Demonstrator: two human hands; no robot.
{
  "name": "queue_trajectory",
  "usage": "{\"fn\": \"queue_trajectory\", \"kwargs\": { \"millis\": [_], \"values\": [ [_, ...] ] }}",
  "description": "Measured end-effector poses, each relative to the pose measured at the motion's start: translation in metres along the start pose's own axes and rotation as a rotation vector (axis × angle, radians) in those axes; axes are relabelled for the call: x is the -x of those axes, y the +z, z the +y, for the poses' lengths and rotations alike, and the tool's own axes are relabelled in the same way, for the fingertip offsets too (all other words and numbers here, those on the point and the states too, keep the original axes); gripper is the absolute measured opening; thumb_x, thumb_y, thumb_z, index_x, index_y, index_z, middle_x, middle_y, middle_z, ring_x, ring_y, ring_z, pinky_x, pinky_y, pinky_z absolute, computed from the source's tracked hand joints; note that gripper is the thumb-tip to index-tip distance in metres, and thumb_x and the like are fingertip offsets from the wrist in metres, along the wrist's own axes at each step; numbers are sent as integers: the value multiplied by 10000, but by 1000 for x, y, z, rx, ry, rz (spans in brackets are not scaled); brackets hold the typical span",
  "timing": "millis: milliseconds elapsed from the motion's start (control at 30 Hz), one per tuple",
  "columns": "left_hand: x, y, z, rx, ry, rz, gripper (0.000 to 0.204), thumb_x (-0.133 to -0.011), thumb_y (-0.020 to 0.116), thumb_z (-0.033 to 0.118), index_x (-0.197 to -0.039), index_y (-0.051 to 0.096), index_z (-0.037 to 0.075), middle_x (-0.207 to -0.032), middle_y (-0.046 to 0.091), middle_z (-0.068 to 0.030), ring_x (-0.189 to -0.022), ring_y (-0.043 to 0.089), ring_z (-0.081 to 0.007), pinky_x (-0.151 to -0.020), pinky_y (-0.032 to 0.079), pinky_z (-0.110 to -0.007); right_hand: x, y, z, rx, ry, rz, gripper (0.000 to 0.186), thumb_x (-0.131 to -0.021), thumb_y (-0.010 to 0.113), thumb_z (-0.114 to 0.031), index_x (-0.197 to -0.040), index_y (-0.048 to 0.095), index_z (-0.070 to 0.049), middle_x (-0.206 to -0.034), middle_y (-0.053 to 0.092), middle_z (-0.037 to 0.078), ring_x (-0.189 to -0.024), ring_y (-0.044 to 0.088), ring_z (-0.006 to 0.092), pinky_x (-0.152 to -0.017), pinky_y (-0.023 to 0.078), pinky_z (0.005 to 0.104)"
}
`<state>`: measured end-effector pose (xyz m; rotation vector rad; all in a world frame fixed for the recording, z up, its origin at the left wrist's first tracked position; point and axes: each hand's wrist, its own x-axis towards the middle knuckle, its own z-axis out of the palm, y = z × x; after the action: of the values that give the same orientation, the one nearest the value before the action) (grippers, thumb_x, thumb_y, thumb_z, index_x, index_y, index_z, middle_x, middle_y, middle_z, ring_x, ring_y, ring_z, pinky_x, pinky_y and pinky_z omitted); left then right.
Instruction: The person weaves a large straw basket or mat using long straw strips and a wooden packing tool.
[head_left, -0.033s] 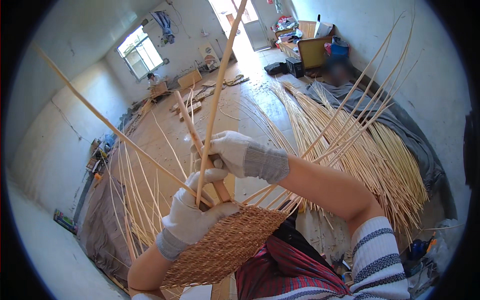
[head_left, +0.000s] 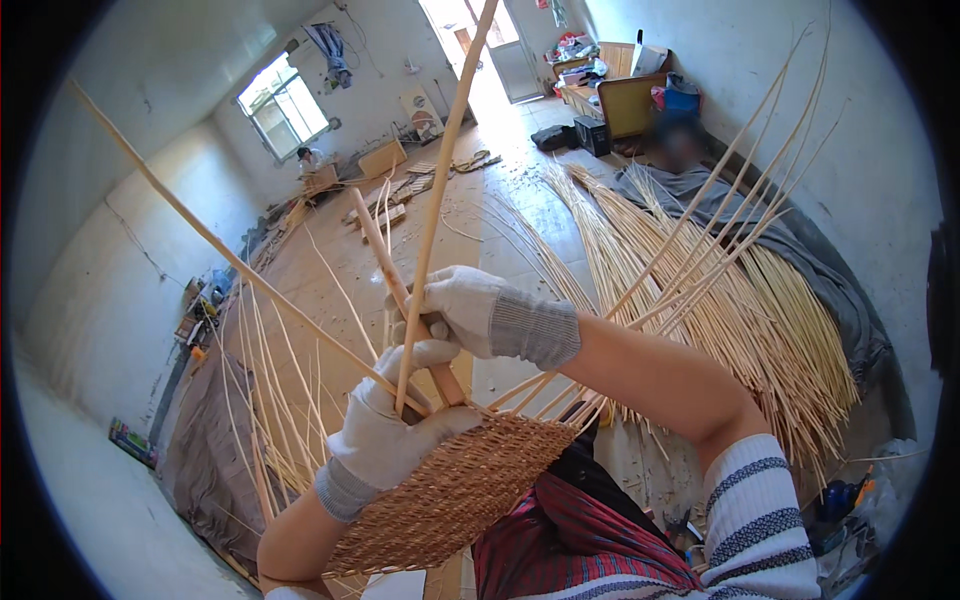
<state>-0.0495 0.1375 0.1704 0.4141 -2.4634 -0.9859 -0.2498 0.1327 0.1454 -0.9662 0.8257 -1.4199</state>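
A brown woven wicker panel point(head_left: 450, 490) tilts in front of my lap, with long pale rods standing out of its edges. My left hand point(head_left: 385, 420), in a whitish glove, is closed at its upper edge, around the feet of the rods there. One thick rod point(head_left: 440, 170) rises steeply from that spot, and another rod point(head_left: 230, 258) slants up to the left. Just above, my right hand point(head_left: 455, 308), gloved too, is closed around a flat wooden stick point(head_left: 378, 240) whose lower end meets the panel's edge. The right fingertips are partly hidden behind the stick and the thick rod.
Loose pale rods point(head_left: 700, 330) lie in a large spread heap on the right, beside a dark cloth point(head_left: 790, 240). Another grey cloth point(head_left: 205, 450) covers the floor at left. Wooden pieces point(head_left: 410, 185) lie farther off. A person point(head_left: 310, 158) is near the window.
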Motion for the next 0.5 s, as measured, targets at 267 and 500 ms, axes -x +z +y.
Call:
{"fn": "queue_trajectory", "kwargs": {
  "millis": [267, 500],
  "values": [
    [-1, -2, -3, -2, -51, 0, 570, -776, 873, 148, -1259, 591, 37, -1084, 647, -57, -789, 602, -67, -668, 514, -248, 0, -5, 0, 203, 67, 19, 330, -990, 568, -199, -1228, 629, 22, -941, 637, 60, -789, 612, 116, -703, 547, 247],
    [-4, -4, -1, -32, -188, 41, 539, -797, 842, 78, -1270, 591, 19, -936, 661, -17, -692, 591, -36, -609, 495, -195, 50, 34, -69, -486, -765, -160, 560, -1030, 484, -462, -1414, 438, -57, -1058, 657, 134, -867, 677, 249, -755, 571, 387]
  ]
}}
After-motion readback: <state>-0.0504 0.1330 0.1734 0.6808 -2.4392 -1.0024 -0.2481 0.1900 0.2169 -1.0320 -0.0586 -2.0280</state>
